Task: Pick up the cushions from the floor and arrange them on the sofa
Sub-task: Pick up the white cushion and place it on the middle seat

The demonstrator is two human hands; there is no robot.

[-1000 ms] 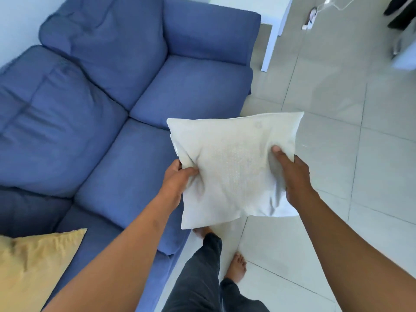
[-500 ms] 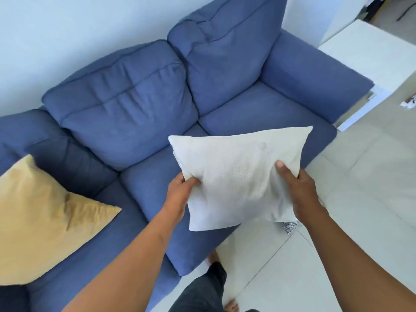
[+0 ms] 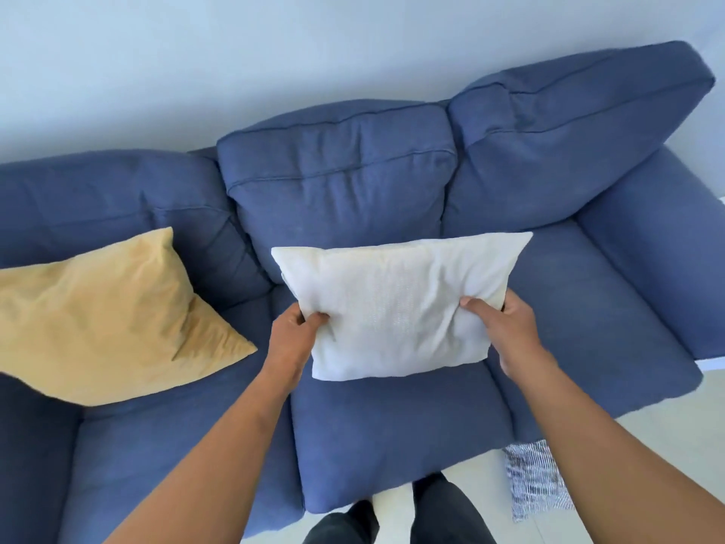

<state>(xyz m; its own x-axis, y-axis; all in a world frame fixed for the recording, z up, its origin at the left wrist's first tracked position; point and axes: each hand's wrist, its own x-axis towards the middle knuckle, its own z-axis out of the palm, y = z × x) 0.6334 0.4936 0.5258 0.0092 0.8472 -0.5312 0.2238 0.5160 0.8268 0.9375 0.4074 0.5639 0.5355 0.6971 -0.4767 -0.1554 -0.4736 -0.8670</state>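
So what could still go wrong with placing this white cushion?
1. Both hands, left and right, pinch only the lower side edges of the white cushion, so the grip is shallow. The soft cover could slip.
2. It is held over the middle seat's front half. Released here rather than against the back cushion, it may flop flat or slide off the sofa.
3. A patterned textile lies on the floor by the feet and could be overlooked or stepped on.

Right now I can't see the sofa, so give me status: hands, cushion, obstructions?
Left hand and right hand gripping white cushion. Held over middle seat, not set down. Yellow cushion already on sofa, clear of it.
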